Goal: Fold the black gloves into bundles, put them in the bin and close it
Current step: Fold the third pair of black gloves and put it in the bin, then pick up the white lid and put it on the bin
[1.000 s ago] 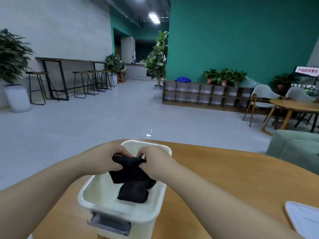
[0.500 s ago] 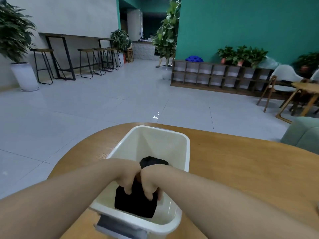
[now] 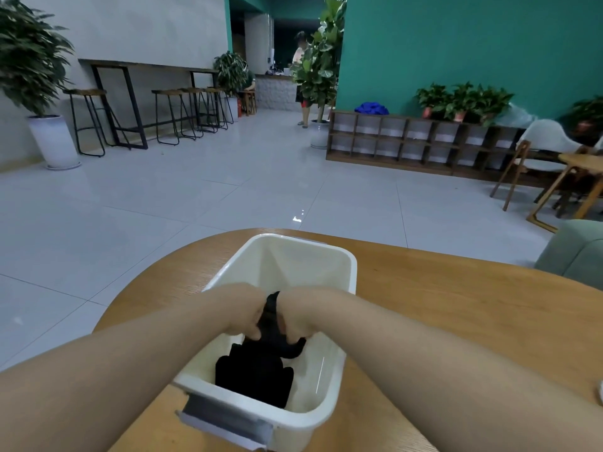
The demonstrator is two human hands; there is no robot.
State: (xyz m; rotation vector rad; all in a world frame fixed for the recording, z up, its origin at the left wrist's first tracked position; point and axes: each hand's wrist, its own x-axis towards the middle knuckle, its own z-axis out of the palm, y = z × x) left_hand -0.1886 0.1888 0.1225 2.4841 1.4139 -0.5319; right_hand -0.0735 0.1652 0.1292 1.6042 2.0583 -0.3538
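Note:
A cream plastic bin stands open on the round wooden table, with a grey latch on its near wall. Both my hands reach down inside it. My left hand and my right hand are side by side, each gripping a black glove bundle between them. Lower in the bin lie more black gloves, and I cannot tell where the held bundle ends and these begin.
A white edge, partly cut off, lies at the table's right border. A green sofa stands just beyond the table on the right. A person stands far off by a tall plant. Stools, low shelves and chairs line the tiled room.
My hands have gone from holding the bundle above the bin's rim to pressing it down inside the bin. The camera has tilted downward.

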